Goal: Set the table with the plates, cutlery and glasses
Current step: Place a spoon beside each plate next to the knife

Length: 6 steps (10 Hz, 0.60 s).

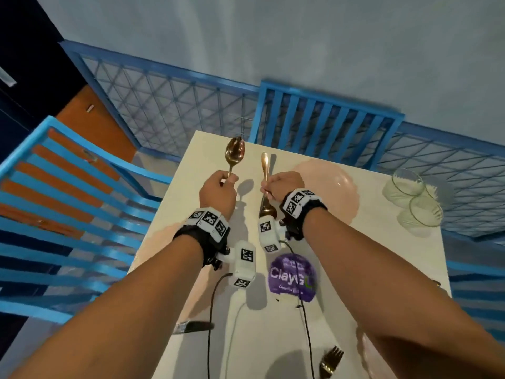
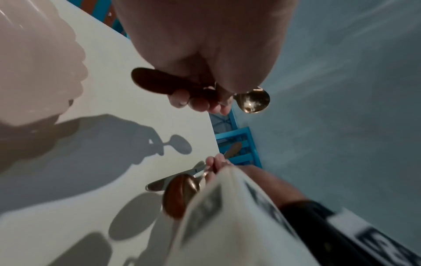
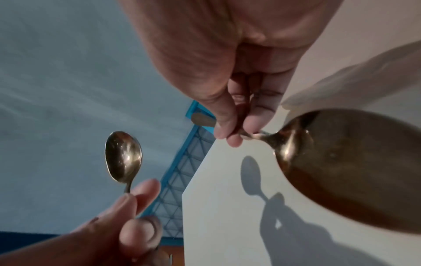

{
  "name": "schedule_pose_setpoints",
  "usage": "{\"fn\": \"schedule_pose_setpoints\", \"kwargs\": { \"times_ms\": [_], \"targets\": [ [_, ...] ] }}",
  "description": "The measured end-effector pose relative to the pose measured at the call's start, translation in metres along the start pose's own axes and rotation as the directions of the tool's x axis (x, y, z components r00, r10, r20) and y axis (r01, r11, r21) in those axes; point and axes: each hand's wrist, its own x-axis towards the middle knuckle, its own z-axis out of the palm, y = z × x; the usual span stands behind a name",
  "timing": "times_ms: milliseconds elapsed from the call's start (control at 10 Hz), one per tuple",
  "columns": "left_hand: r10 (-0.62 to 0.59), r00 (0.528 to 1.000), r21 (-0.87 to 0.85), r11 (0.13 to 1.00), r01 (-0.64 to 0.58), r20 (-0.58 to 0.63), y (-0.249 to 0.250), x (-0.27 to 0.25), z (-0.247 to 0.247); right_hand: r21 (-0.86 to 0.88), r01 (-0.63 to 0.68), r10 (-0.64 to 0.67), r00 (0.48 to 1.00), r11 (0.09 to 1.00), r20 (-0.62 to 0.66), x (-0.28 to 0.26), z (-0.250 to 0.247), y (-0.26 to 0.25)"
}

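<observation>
The cream table [image 1: 355, 269] serves as the landmark. On its far right part lies a pink plate [image 1: 336, 187], and at the far right corner two ribbed glasses [image 1: 415, 198] stand close together. Another pink plate [image 1: 164, 242] lies at the left edge under the left forearm, with a third plate [image 1: 366, 348] barely showing at the near right edge. A purple round sticker [image 1: 292, 277] sits on the middle of the tabletop, a fork [image 1: 330, 362] lies near the near edge with its tines pointing away from the person, and a knife [image 1: 191, 326] pokes out past the left edge. Blue slatted chairs [image 1: 322, 119] stand at the far and left sides of the table. Above the far half of the table, the left hand [image 1: 218, 192] pinches the handle of a gold spoon [image 1: 234, 154] between thumb and fingers, its long axis near upright, bowl up and leaning toward the far edge. Just beside it, the right hand [image 1: 281, 187] is curled round the shaft of a second gold spoon [image 1: 265, 165], held the other way: handle tip toward the far edge, bowl [image 3: 341, 162] low toward the wrist. In the left wrist view what looks like a knife blade [image 2: 159, 185] shows beside that bowl. The two spoons are apart, nothing between them.
</observation>
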Motion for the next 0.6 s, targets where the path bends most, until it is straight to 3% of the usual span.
{"fn": "schedule_pose_setpoints", "kwargs": {
  "times_ms": [200,400,600],
  "targets": [
    [-0.035,0.996,-0.047,0.998,0.039,0.088,-0.006,0.031,0.016,-0.097,-0.036,0.029,0.997,0.995,-0.078,0.065,0.022,0.007],
    [-0.012,0.994,-0.042,0.999,0.017,0.113,-0.017,0.046,0.014,-0.214,-0.047,0.002,0.979,0.976,-0.203,0.085,0.042,0.009],
    [-0.031,0.994,-0.068,0.997,0.038,0.101,-0.023,0.046,0.011,-0.394,-0.045,-0.059,0.967,0.918,-0.249,0.093,0.046,0.005]
  ]
}}
